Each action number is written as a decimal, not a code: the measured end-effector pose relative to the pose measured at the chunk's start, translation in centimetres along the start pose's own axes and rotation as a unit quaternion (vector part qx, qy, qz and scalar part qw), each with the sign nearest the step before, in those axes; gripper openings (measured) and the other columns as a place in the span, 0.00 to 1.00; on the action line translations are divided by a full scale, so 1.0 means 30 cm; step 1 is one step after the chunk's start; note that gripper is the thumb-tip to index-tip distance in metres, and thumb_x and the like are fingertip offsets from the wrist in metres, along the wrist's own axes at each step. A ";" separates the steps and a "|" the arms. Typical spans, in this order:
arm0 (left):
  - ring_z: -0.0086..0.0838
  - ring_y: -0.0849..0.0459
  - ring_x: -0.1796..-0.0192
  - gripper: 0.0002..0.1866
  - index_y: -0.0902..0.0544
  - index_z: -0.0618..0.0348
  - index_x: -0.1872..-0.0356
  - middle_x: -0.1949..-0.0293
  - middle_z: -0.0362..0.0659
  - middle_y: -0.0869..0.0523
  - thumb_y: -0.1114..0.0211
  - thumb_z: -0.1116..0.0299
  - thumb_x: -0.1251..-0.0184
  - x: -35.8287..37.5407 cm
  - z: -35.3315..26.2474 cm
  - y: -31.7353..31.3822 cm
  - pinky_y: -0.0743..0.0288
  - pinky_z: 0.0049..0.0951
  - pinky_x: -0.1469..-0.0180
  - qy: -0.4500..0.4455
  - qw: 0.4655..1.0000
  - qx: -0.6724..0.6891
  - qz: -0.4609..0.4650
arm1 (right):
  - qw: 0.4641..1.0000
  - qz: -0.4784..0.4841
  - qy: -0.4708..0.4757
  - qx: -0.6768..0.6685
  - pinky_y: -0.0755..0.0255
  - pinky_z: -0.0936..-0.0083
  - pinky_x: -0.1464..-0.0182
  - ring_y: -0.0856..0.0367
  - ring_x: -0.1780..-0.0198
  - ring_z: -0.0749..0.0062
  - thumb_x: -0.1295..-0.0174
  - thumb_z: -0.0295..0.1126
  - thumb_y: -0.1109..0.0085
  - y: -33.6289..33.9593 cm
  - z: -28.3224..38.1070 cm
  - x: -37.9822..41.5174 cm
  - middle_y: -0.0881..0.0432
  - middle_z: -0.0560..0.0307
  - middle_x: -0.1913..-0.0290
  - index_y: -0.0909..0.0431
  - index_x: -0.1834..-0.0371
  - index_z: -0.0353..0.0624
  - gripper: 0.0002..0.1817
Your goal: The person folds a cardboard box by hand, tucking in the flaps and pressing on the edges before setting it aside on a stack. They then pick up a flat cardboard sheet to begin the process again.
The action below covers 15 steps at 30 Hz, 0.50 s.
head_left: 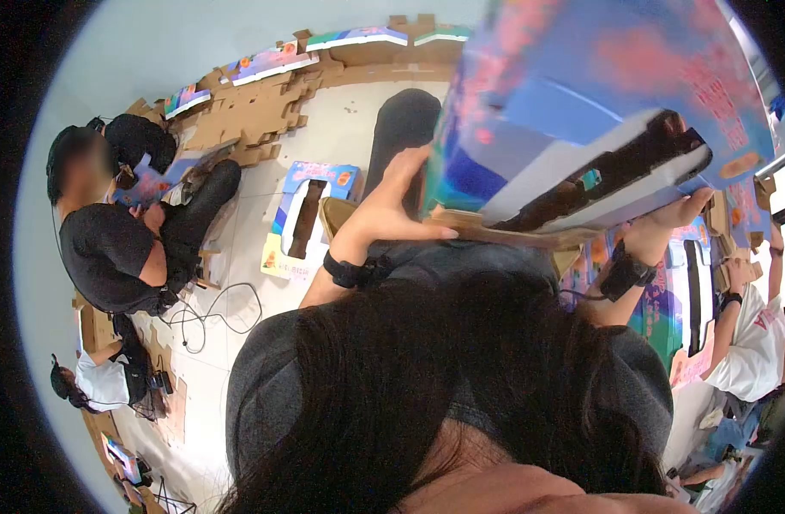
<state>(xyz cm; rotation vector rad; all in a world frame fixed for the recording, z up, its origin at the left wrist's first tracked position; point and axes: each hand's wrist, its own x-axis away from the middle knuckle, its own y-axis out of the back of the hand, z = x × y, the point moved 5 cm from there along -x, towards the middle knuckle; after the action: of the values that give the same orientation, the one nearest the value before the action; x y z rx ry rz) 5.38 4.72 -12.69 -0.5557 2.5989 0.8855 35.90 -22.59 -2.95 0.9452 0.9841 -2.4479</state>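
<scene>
I hold a large printed cardboard box [572, 107] up in front of me, blue with pink blossoms and a long cut-out window. It is tilted and slightly blurred. My left hand [391, 210] grips its near left edge, the thumb along the brown cardboard rim and the fingers partly hidden behind the side. On the near right edge, my right hand [662, 230] is closed around the corner, with most of its fingers concealed by the box. Black bands circle both wrists.
A similar printed box [281, 259] lies on the floor to the left; another box [654, 330] is at right. Flattened brown cardboard [225, 120] lines the wall. A seated person [110, 248] handles printed card, near a black cable [206, 319]. More people sit at right.
</scene>
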 end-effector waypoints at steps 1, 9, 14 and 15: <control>0.43 0.39 0.21 0.64 0.40 0.63 0.22 0.25 0.54 0.33 0.11 0.52 0.61 -0.014 -0.040 0.005 0.51 0.46 0.20 -0.014 1.000 -0.027 0.007 | 1.000 -0.021 -0.010 -0.019 0.32 0.59 0.30 0.25 0.33 0.58 0.33 0.62 0.44 0.010 -0.002 -0.002 0.25 0.51 0.32 0.38 0.23 0.42 0.44; 0.48 0.33 0.26 0.64 0.40 0.61 0.21 0.31 0.52 0.28 0.16 0.44 0.60 -0.066 -0.146 -0.031 0.57 0.58 0.20 -0.058 0.995 -0.082 -0.001 | 0.990 -0.106 -0.054 -0.070 0.32 0.57 0.29 0.26 0.33 0.54 0.33 0.66 0.46 0.158 -0.083 -0.036 0.24 0.48 0.34 0.30 0.30 0.38 0.43; 0.47 0.27 0.32 0.64 0.40 0.63 0.21 0.36 0.52 0.24 0.16 0.43 0.59 -0.057 -0.152 -0.033 0.53 0.57 0.21 -0.072 0.994 -0.087 -0.015 | 0.988 -0.126 -0.060 -0.067 0.32 0.59 0.30 0.25 0.33 0.56 0.33 0.67 0.47 0.178 -0.087 -0.033 0.24 0.48 0.33 0.29 0.30 0.39 0.44; 0.47 0.26 0.33 0.64 0.40 0.63 0.21 0.37 0.52 0.24 0.16 0.43 0.59 -0.056 -0.152 -0.031 0.50 0.54 0.21 -0.075 0.993 -0.086 -0.017 | 0.990 -0.118 -0.058 -0.053 0.33 0.59 0.29 0.26 0.33 0.56 0.34 0.68 0.47 0.168 -0.081 -0.030 0.23 0.50 0.33 0.29 0.29 0.40 0.44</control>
<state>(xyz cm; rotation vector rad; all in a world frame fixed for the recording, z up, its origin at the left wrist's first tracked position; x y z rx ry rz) 6.42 1.57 -9.03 -0.5538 2.3865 1.1037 40.28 -24.36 -6.09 0.6771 1.2324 -2.5757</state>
